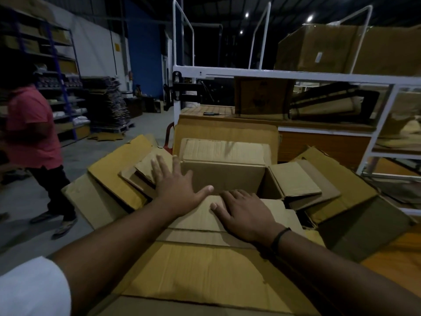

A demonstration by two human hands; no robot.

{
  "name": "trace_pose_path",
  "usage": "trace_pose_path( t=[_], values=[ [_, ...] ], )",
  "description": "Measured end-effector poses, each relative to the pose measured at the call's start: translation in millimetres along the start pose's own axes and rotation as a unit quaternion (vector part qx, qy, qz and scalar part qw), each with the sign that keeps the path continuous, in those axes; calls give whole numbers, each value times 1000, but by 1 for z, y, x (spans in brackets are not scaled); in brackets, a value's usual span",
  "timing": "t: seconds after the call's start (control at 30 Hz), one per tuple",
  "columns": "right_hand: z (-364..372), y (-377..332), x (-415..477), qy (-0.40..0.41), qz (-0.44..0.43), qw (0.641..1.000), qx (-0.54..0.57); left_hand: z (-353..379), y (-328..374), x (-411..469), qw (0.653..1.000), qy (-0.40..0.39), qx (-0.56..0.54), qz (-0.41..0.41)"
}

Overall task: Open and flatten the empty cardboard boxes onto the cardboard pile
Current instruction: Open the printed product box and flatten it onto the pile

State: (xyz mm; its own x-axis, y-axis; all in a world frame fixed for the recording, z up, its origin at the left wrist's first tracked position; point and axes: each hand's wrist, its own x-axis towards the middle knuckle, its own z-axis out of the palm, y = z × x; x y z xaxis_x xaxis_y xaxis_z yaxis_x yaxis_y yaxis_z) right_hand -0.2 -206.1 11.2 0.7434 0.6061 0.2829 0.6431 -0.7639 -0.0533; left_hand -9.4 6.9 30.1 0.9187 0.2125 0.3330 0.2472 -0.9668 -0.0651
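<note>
Resting palm-down on the near flap (pixel 196 216) of the open brown cardboard box (pixel 223 176), the right hand (pixel 245 213) has its fingers straight and slightly apart, with the box's hollow just beyond their tips. A black wristband (pixel 280 236) circles that wrist. The left hand (pixel 175 185) lies over the box's left rim, fingers straight and spread wide, gripping nothing; its thumb points toward the right fingers, close but apart. Right of the right fingers a side flap (pixel 293 179) splays outward. The box sits on a pile of flattened tan cardboard sheets (pixel 205 270) beneath both forearms. Far left of the left fingers stands a person in a red shirt (pixel 29 124).
</note>
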Motion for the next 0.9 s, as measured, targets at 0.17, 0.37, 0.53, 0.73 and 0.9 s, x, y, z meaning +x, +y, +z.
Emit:
trace_pose_path(
  t=[0.17,0.37,0.53,0.73,0.9],
  values=[
    [4,1,1,11,7,1000,2,8,-7,6,991,-89,-77,-64],
    [1,0,0,12,10,1000,4,-24,-15,49,964,-265,-17,-7],
    [2,0,2,3,12,1000,-7,-71,-1,90,957,-276,11,88],
    [-10,4,2,-60,-4,998,27,-14,45,97,987,-119,-58,87],
    [-25,11,11,-109,11,988,109,29,58,111,993,-56,-65,82]
  ],
)
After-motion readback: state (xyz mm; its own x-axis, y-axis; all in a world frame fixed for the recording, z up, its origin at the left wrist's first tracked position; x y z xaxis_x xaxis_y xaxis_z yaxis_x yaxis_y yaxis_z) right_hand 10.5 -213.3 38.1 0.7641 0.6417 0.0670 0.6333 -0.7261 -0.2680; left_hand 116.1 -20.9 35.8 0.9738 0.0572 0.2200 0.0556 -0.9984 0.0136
